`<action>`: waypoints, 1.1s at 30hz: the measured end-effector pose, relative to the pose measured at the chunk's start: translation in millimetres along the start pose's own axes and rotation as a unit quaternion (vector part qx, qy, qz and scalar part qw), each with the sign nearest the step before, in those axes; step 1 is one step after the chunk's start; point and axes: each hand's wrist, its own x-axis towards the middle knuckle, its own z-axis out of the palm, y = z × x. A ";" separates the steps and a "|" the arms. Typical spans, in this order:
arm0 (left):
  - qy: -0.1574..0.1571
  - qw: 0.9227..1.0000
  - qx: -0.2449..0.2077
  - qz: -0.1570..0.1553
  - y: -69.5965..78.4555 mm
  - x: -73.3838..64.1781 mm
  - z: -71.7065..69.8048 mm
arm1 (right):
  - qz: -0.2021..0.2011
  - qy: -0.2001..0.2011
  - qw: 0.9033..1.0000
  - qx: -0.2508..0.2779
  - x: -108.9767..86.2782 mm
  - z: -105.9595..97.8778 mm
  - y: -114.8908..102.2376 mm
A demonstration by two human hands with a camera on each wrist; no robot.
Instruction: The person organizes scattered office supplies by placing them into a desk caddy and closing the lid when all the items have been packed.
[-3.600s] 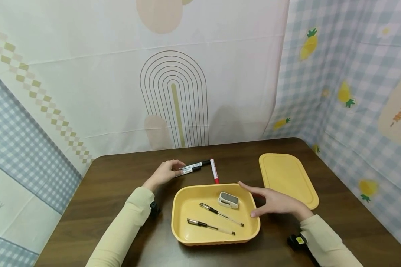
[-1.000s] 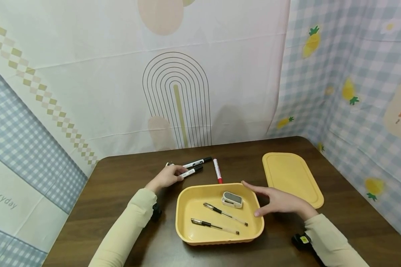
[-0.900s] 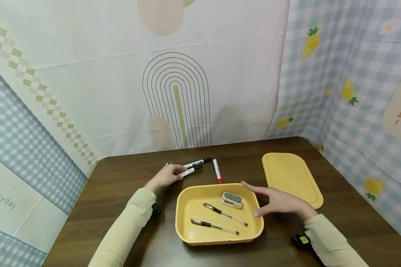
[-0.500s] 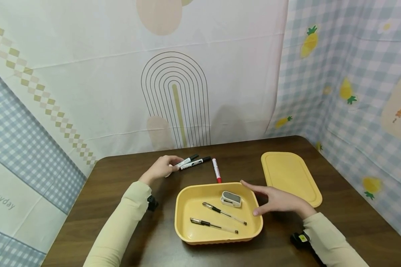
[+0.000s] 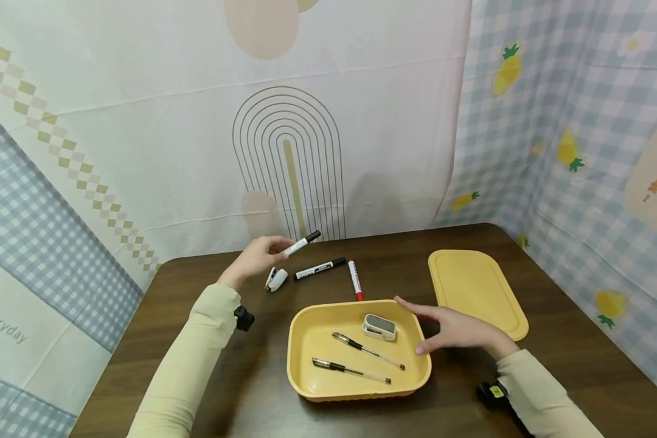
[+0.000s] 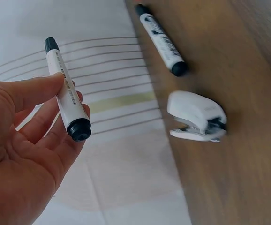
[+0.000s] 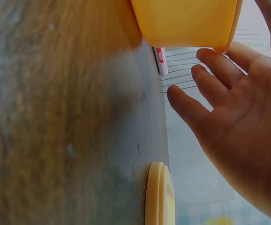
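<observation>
In the head view my left hand (image 5: 258,257) pinches a black-capped white marker (image 5: 298,244) between thumb and fingers, raised over the back of the table. The left wrist view shows this marker (image 6: 66,91) held with its dark end toward the camera. Below it on the table lie a small white stapler (image 5: 276,279) and another black-capped marker (image 5: 319,269). My right hand (image 5: 460,330) touches the yellow box (image 5: 306,395) at its right side, index fingertip at the far corner and thumb at the rim. Its other fingers are spread outside in the right wrist view.
Two black-and-clear pens (image 5: 350,370) and a white-and-grey stapler (image 5: 379,327) lie in the box. Behind it is a red-capped marker (image 5: 355,280). A yellow lid (image 5: 476,292) lies flat on the right of the brown table (image 5: 170,316). A white patterned cloth (image 5: 170,152) hangs behind.
My left hand has lifted the black-capped marker up and away from beside the other one, uncovering the white stapler beneath. My right hand stays at the box.
</observation>
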 end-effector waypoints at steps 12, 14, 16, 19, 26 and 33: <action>0.010 0.999 0.000 0.035 45.5 -1.1 -0.3 | -0.006 -0.003 1.000 -0.007 0.2 -1.2 0.8; 0.008 0.999 0.008 0.051 53.1 -2.7 2.1 | -0.009 -0.004 1.000 -0.010 0.4 -1.6 0.8; 0.003 0.998 0.007 0.065 60.3 -5.0 5.0 | -0.012 -0.005 1.000 -0.011 0.7 -1.8 0.6; -0.011 0.997 0.003 0.082 70.1 -10.2 10.0 | -0.007 -0.009 1.000 -0.006 1.0 -1.9 0.2; -0.026 0.994 0.013 0.108 92.3 -27.5 20.6 | -0.003 -0.008 1.000 -0.001 0.1 -2.8 -0.1; -0.032 0.992 0.005 0.118 109.4 -47.7 31.1 | -0.010 -0.008 1.000 -0.005 -0.1 -0.7 1.4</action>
